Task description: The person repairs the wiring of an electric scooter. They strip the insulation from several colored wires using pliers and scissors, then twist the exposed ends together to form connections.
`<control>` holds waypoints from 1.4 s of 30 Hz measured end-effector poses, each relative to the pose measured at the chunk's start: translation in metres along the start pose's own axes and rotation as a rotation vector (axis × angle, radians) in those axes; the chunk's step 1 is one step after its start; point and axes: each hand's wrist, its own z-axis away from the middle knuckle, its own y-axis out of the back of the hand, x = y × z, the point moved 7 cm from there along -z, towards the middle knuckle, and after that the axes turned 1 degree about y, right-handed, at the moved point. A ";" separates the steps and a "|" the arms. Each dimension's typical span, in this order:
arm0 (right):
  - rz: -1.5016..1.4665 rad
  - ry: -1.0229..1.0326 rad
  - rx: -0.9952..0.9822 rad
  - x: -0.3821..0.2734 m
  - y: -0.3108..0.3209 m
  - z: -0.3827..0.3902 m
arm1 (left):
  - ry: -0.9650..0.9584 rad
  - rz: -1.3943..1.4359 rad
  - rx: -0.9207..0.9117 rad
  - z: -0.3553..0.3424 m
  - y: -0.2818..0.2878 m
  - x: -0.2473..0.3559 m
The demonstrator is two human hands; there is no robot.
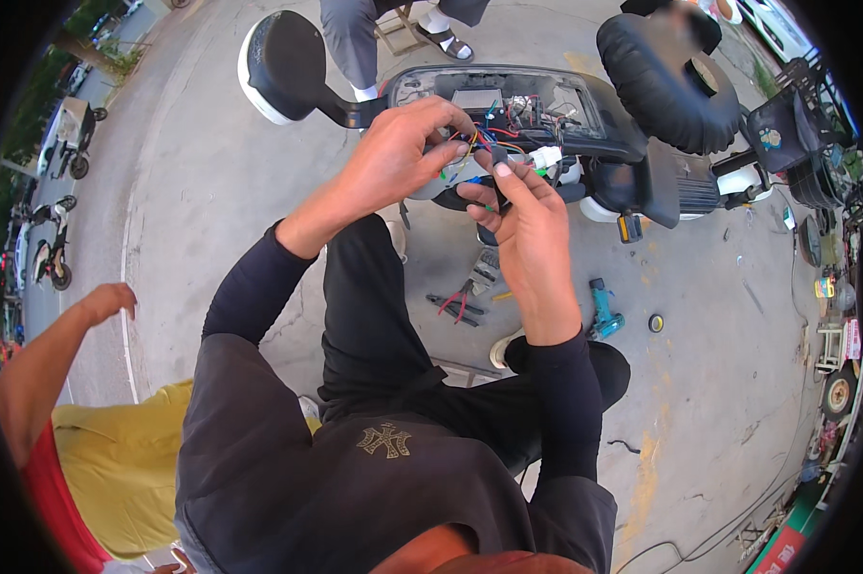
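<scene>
Red, yellow and blue wires (pixel 475 137) are pinched between the thumb and fingertips of the left grip (pixel 404 145), which is held narrow with its back turned upward. The same bundle is met from the other side by the right grip (pixel 530 212), also narrow, its thumb and forefinger closed on a dark part of the wires; which strand is held there cannot be told, as it is partly covered by the fingers. The wires are thus found in the short gap between the two grips, touched by both. A white plug (pixel 546 157) is seen just to the right of the right fingertips. Beyond both grips, an opened scooter (pixel 622 132) is spread across, and more wires are bared inside it. A thick black tyre (pixel 653 91) is seen farther off, to the right of the right grip. On the concrete ground (pixel 709 402) below the grips, red-handled pliers (pixel 466 304) are seen between the forearms, while a teal drill (pixel 603 311) is placed right of the right wrist, near a roll of tape (pixel 651 323). Well left of the left grip, another person's hand (pixel 108 302) is held out.
</scene>
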 end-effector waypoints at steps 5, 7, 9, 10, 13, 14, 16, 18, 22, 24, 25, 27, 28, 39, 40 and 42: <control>-0.140 0.024 0.088 -0.007 -0.003 -0.013 | 0.086 0.139 -0.083 -0.009 -0.007 -0.015; -0.198 0.029 0.053 -0.005 -0.002 -0.023 | 0.119 0.244 -0.076 -0.010 -0.007 -0.023; -0.199 0.061 0.078 -0.007 -0.007 -0.025 | 0.295 0.398 -0.118 -0.011 -0.008 -0.036; -0.200 0.078 0.091 -0.009 -0.008 -0.026 | 0.383 0.473 -0.139 -0.012 -0.009 -0.041; -0.077 0.119 0.078 -0.005 -0.011 -0.028 | 0.499 0.601 -0.169 -0.016 -0.008 -0.049; -0.014 0.121 0.078 -0.002 -0.013 -0.027 | 0.488 0.606 -0.167 -0.018 -0.007 -0.049; 0.111 0.129 0.091 0.003 -0.012 -0.025 | 0.460 0.622 -0.176 -0.023 -0.008 -0.047; 0.155 0.094 0.117 0.006 -0.010 -0.026 | 0.477 0.566 -0.212 -0.021 -0.009 -0.045; 0.234 0.070 0.149 0.006 -0.007 -0.037 | 0.436 0.545 -0.251 -0.023 -0.012 -0.050; 0.271 0.068 0.149 0.005 -0.008 -0.037 | 0.427 0.547 -0.273 -0.024 -0.012 -0.049; 0.283 0.066 0.146 0.005 -0.009 -0.038 | 0.433 0.561 -0.285 -0.025 -0.011 -0.048; 0.303 0.070 0.146 0.004 -0.009 -0.038 | 0.440 0.574 -0.306 -0.025 -0.011 -0.047; 0.310 0.076 0.149 0.004 -0.009 -0.038 | 0.441 0.574 -0.316 -0.025 -0.011 -0.047; 0.303 0.106 0.135 0.009 -0.005 -0.034 | 0.371 0.513 -0.341 -0.023 -0.015 -0.052; 0.291 0.114 0.131 0.009 -0.002 -0.034 | 0.345 0.509 -0.325 -0.024 -0.016 -0.049; 0.268 0.124 0.123 0.008 0.002 -0.034 | 0.277 0.456 -0.252 -0.022 -0.016 -0.041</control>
